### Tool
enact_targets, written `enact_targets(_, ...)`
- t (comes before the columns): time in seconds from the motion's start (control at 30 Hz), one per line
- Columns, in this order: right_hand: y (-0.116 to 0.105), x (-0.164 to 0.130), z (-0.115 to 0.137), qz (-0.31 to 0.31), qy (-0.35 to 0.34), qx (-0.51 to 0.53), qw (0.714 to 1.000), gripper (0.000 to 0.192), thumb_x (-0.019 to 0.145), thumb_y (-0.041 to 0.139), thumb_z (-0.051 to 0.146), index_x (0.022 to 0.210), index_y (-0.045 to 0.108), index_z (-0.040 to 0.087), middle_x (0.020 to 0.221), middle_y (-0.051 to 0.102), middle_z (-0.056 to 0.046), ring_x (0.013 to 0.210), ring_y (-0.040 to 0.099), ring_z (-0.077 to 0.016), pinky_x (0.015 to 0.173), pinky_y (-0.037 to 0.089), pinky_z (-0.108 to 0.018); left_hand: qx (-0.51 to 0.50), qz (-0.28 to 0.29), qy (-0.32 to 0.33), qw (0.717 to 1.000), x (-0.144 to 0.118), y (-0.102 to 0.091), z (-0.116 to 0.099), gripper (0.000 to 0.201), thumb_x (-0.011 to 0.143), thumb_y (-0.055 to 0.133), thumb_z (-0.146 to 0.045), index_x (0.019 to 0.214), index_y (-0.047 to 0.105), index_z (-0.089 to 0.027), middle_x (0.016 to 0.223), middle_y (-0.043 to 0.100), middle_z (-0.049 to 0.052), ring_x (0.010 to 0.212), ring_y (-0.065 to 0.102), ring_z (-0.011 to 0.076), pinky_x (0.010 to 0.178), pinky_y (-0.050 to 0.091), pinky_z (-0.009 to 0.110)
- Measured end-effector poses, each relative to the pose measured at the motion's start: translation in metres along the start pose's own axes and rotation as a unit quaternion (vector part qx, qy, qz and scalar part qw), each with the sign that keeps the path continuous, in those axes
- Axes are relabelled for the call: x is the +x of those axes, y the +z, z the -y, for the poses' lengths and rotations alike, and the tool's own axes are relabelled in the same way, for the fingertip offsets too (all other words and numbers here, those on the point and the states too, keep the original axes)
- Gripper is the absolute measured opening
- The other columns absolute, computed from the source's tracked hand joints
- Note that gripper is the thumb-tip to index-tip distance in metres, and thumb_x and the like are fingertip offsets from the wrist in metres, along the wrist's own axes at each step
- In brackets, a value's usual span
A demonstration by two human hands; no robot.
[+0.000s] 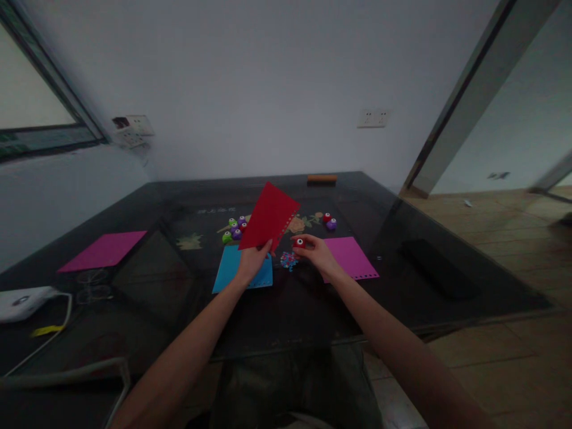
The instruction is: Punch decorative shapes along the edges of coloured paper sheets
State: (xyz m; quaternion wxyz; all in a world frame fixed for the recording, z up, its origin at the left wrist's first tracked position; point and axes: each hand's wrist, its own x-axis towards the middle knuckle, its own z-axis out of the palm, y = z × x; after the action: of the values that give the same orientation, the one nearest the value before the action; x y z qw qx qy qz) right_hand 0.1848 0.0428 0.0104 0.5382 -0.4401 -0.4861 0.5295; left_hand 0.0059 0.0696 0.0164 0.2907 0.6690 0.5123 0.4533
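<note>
**Red sheet up in left hand, red punch in right**

Left hand (252,262): fingers closed on the lower corner of a red paper sheet (269,217). Sheet is lifted off the table, tilted, top edge leaning away toward the far wall. A row of small punched holes runs along its right edge.

Right hand (318,251): fingers pinched around a small red punch (299,242), held just right of the sheet's lower edge. Punch and sheet are close; can't tell if they touch.

Directly below, between the two hands: a little heap of paper bits (289,260), red and blue, lying on the dark glass table (447,262).

Under the left hand: blue sheet (232,269) flat on the table, partly covered by the hand and wrist. Holes along its near edge.

Right of the right hand: magenta sheet (351,256) flat, holes along its near edge, wrist overlapping its left side.

Behind the red sheet, left side: cluster of small punches (235,229), green and purple. Behind on the right: two more punches (329,221), one red, one purple, side by side.

Far left of table: another magenta sheet (105,249), well apart from the rest. A white device (22,301) with a cable sits at the near left corner. Orange bar (322,178) at the table's far edge, by the wall.
</note>
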Motion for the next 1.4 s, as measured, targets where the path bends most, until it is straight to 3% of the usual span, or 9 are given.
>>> enact_targets(0.17,0.001,0.003,-0.001,-0.002,0.009,-0.007,1.000,0.027,0.065,0.070,0.027,0.089,0.059,0.020,0.082,0.066,-0.002,0.057,0.059,-0.0122,0.060,0.050,-0.030,-0.050,0.003,-0.007,0.999,0.003,0.002,0.008,0.015,0.076,0.054,-0.031,0.076,0.056,-0.017,0.054,0.057,0.000,0.047,0.054,0.0154,0.046,0.042,0.024)
enact_targets(0.43,-0.010,0.005,0.013,-0.036,-0.025,0.001,0.999,0.026,0.064,0.070,0.034,0.081,0.058,0.019,0.082,0.065,-0.003,0.065,0.063,-0.0149,0.056,0.049,-0.025,-0.150,0.035,-0.047,0.987,0.003,0.001,0.005,0.019,0.077,0.053,-0.030,0.090,0.053,-0.017,0.061,0.057,-0.003,0.047,0.052,0.0111,0.046,0.041,0.021)
enact_targets(0.63,-0.052,0.025,0.038,-0.107,-0.073,-0.011,0.992,0.031,0.062,0.071,0.035,0.086,0.063,0.018,0.084,0.065,-0.004,0.068,0.061,-0.0141,0.060,0.050,-0.027,-0.189,0.029,-0.066,0.979,0.003,0.001,0.007,0.024,0.077,0.055,-0.031,0.096,0.053,-0.017,0.067,0.060,-0.001,0.049,0.053,0.0114,0.047,0.042,0.022)
enact_targets(0.73,-0.078,0.049,0.038,-0.158,-0.100,-0.081,0.979,0.031,0.066,0.067,0.036,0.089,0.062,0.016,0.082,0.066,-0.005,0.069,0.061,-0.0155,0.061,0.049,-0.028,-0.182,0.031,-0.064,0.981,0.002,0.001,0.005,0.024,0.077,0.055,-0.030,0.097,0.054,-0.017,0.066,0.061,-0.001,0.049,0.054,0.0116,0.047,0.042,0.022)
enact_targets(0.83,-0.092,0.071,0.025,-0.199,-0.065,-0.256,0.944,0.027,0.074,0.059,0.033,0.093,0.062,0.014,0.085,0.066,-0.007,0.072,0.062,-0.0167,0.063,0.049,-0.029,-0.177,0.034,-0.062,0.982,0.001,0.001,0.002,0.022,0.076,0.055,-0.029,0.094,0.054,-0.017,0.064,0.059,-0.002,0.048,0.053,0.0115,0.047,0.042,0.022)
enact_targets(0.97,-0.087,0.085,0.005,-0.201,-0.038,-0.355,0.912,0.019,0.067,0.068,0.028,0.082,0.064,0.016,0.085,0.067,-0.008,0.085,0.062,-0.0219,0.075,0.046,-0.032,-0.184,0.039,-0.054,0.981,0.000,0.001,0.001,0.020,0.075,0.055,-0.030,0.090,0.054,-0.016,0.063,0.058,-0.003,0.048,0.052,0.0111,0.047,0.041,0.022)
enact_targets(1.1,-0.073,0.086,0.000,-0.193,0.011,-0.559,0.807,0.024,0.075,0.063,0.035,0.094,0.063,0.021,0.097,0.066,-0.009,0.093,0.061,-0.0246,0.076,0.045,-0.033,-0.181,0.041,-0.045,0.982,0.000,0.001,0.002,0.020,0.075,0.056,-0.031,0.089,0.054,-0.017,0.060,0.056,-0.003,0.048,0.051,0.0113,0.047,0.040,0.021)
enact_targets(1.17,-0.069,0.087,0.002,-0.190,0.027,-0.600,0.776,0.026,0.077,0.060,0.036,0.098,0.062,0.022,0.100,0.066,-0.009,0.093,0.061,-0.0246,0.075,0.045,-0.032,-0.178,0.046,-0.045,0.982,0.000,0.002,0.003,0.020,0.075,0.056,-0.031,0.088,0.054,-0.017,0.059,0.056,-0.003,0.048,0.051,0.0117,0.047,0.040,0.022)
enact_targets(1.4,-0.076,0.088,0.004,-0.180,0.023,-0.644,0.743,0.025,0.081,0.056,0.035,0.103,0.061,0.025,0.105,0.064,-0.007,0.095,0.059,-0.0221,0.074,0.044,-0.028,-0.189,0.050,-0.051,0.979,0.000,0.002,0.000,0.020,0.074,0.056,-0.031,0.089,0.054,-0.017,0.063,0.058,-0.002,0.049,0.051,0.0117,0.048,0.041,0.023)
